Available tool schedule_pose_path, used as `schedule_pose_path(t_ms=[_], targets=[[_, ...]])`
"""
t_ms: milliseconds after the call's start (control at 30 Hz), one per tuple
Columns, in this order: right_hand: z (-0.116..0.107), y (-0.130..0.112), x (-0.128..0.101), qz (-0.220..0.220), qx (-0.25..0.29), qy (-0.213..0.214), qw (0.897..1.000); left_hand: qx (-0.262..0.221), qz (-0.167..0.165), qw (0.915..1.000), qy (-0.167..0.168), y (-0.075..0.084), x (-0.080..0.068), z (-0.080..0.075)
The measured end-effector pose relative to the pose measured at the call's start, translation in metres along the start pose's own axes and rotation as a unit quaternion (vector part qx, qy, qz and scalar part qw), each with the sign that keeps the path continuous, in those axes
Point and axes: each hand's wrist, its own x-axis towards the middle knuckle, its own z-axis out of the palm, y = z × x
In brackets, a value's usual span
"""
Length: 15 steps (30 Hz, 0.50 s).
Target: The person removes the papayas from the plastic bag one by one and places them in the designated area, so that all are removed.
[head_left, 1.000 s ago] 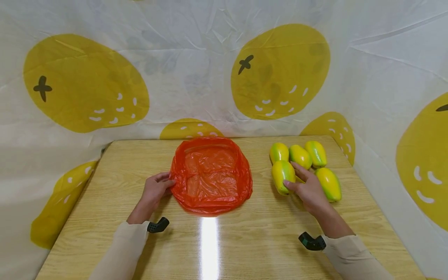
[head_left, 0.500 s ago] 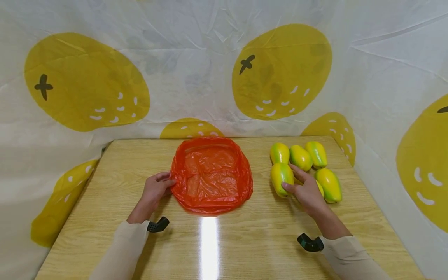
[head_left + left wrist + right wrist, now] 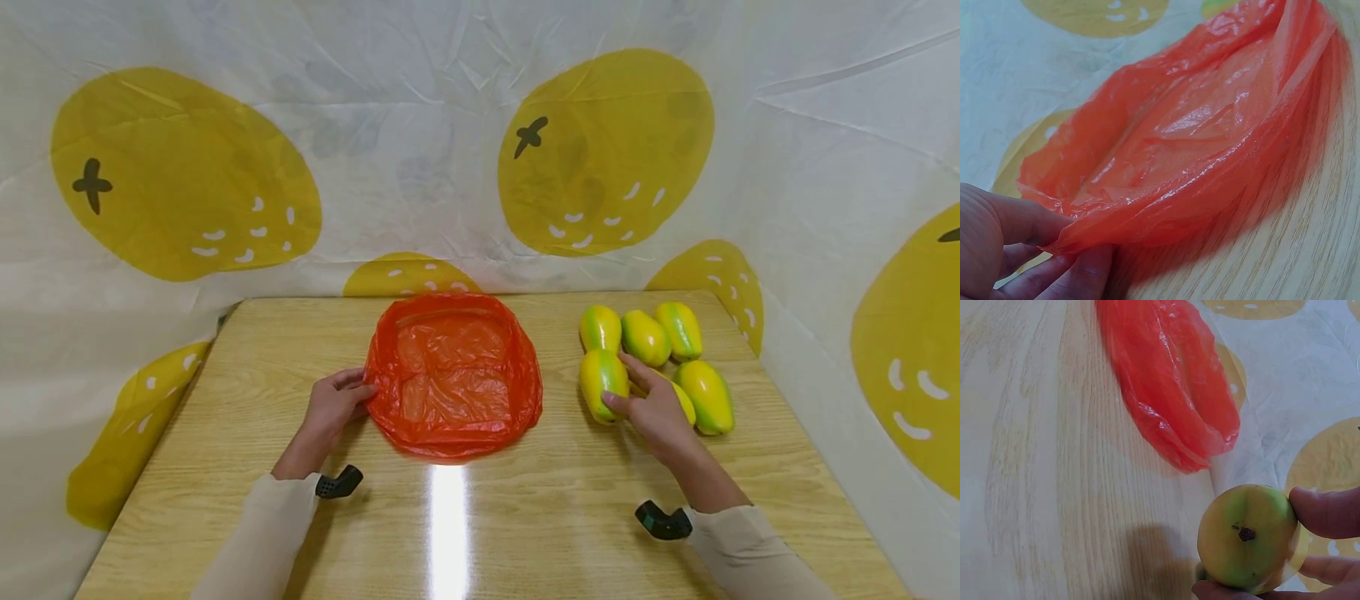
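Note:
A red plastic bag (image 3: 453, 375) lies spread on the wooden table with its mouth facing up and its rim rolled outward. My left hand (image 3: 330, 410) pinches the bag's left rim between thumb and fingers, as the left wrist view shows close up on the red film (image 3: 1166, 209). My right hand (image 3: 660, 419) grips a yellow-green papaya (image 3: 602, 383), thumb on the near side and fingers on the far side. In the right wrist view the papaya's (image 3: 1247, 540) dark-spotted end faces the camera, apart from the bag.
Several more papayas (image 3: 705, 396) sit at the table's right, behind and beside my right hand; one is partly hidden by it. A printed cloth (image 3: 420, 167) hangs behind and along both sides. The wooden table (image 3: 525, 517) extends toward me.
My right hand has shifted slightly left and toward me with the papaya, uncovering more of the papaya behind the hand. The left hand and the bag stay put.

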Motion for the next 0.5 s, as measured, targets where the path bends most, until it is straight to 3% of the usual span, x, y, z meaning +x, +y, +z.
schedule_pose_path(t_ms=[500], targets=[[0.0054,0.0059,0.0014,-0.015,-0.017,0.008,1.0,-0.004,-0.003,1.0,-0.001,-0.0008,-0.0017,0.0002]])
